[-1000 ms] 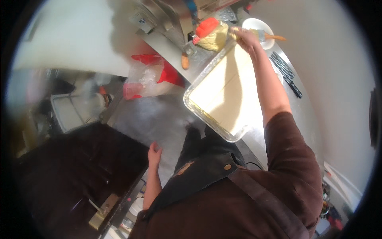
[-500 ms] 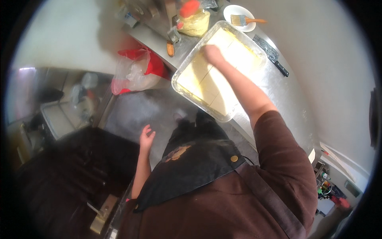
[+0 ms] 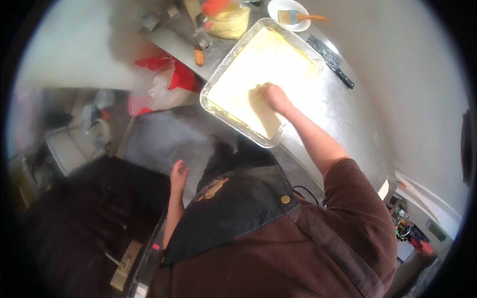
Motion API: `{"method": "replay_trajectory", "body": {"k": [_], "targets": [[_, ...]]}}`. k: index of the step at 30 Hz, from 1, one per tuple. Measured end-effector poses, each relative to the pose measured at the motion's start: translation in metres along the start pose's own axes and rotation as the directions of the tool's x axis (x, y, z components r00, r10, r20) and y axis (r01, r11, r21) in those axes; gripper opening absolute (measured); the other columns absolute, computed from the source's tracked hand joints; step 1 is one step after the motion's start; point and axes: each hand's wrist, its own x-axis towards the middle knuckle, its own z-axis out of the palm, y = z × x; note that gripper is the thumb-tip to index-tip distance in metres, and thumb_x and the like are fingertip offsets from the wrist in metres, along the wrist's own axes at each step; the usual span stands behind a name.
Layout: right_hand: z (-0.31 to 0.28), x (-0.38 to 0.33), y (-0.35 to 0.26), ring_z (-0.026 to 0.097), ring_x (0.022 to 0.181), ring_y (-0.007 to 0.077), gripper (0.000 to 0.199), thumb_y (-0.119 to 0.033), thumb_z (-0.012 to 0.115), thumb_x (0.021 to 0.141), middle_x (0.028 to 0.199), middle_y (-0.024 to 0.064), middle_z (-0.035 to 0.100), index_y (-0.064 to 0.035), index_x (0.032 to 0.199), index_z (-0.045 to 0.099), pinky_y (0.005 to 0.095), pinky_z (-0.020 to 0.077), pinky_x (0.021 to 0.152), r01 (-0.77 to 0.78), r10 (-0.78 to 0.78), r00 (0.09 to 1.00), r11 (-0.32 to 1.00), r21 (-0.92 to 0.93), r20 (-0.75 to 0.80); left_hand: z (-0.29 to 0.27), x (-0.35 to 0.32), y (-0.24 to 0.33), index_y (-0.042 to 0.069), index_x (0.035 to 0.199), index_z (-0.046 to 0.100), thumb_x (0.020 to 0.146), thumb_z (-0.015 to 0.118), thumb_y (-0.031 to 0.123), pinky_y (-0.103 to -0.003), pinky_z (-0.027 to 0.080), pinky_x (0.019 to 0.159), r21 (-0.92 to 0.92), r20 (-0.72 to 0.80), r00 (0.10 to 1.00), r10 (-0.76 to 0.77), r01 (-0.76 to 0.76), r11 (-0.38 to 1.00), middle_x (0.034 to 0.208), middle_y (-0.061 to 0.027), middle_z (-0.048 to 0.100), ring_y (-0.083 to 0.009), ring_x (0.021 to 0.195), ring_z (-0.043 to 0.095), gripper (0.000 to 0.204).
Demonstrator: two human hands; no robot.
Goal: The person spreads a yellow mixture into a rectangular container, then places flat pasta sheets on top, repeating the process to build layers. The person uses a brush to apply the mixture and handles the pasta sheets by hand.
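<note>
My right hand is over a clear rectangular tray, above its near right part, with the fingers curled down and closed. Whether they hold anything is lost in shadow and glare. A flat pale-cream layer, perhaps dough, fills the tray, with yellow smears along its edges. Bright light washes out much of its surface. Well away from the counter, my left hand hangs low at my left side. Its fingers are loosely bent and hold nothing.
Beyond the tray stand a white bowl with a flat brush across it and a yellowish bag. A black-handled knife lies at the right. Left of the counter is a red bag with clear plastic.
My right hand has moved from the far left part of the tray toward its near right part. My left hand's fingers have curled in somewhat. The view has shifted slightly.
</note>
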Motion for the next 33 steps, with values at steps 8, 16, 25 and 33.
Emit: {"method": "replay_trajectory", "body": {"k": [8,16,25,33], "targets": [[-0.085,0.049,0.066,0.060,0.080,0.0325,0.018,-0.012,0.053,0.075,0.084,0.0175,0.062,-0.0041,0.086,0.065,0.0384,0.0476,0.071,-0.198,0.144,0.963,0.951,-0.236,-0.228,0.013,0.012,0.037,0.008,0.121,0.046,0.077,0.061,0.010,-0.028,0.042,0.079,-0.012,0.054,0.997,0.059,-0.058,0.998,0.105,-0.0111,0.055,-0.0166,0.092,0.052,0.047],[-0.068,-0.012,0.060,0.060,0.077,0.0316,0.011,-0.006,0.051,0.073,0.078,0.0177,0.061,-0.0023,0.074,0.062,0.0391,0.0485,0.069,-0.098,0.049,0.992,0.882,-0.462,-0.118,0.009,0.000,0.026,0.008,0.121,0.046,0.077,0.062,0.011,-0.024,0.044,0.065,-0.028,0.077,0.997,0.032,-0.030,0.999,0.102,-0.0097,0.055,-0.0112,0.076,0.053,0.047],[-0.051,-0.054,0.003,0.061,0.074,0.0199,0.028,-0.015,0.047,0.085,0.076,0.0158,0.062,0.0060,0.099,0.058,0.0324,0.0471,0.069,-0.384,0.431,0.898,0.868,0.316,-0.093,0.001,0.017,0.012,0.008,0.121,0.046,0.078,0.059,0.007,-0.022,0.042,0.063,-0.129,0.095,0.993,0.064,-0.051,0.990,0.100,-0.0070,0.056,-0.0102,0.079,0.053,0.045],[0.019,-0.063,-0.056,0.058,0.079,0.0175,0.030,-0.022,0.042,0.091,0.091,0.0109,0.060,0.0013,0.099,0.058,0.0288,0.0487,0.066,-0.584,0.454,0.712,-0.039,0.810,0.535,-0.005,0.011,0.003,0.008,0.119,0.048,0.077,0.062,0.008,-0.023,0.044,0.066,-0.116,0.071,0.997,0.042,-0.034,0.993,0.098,-0.0081,0.057,-0.0111,0.079,0.053,0.044]]}}
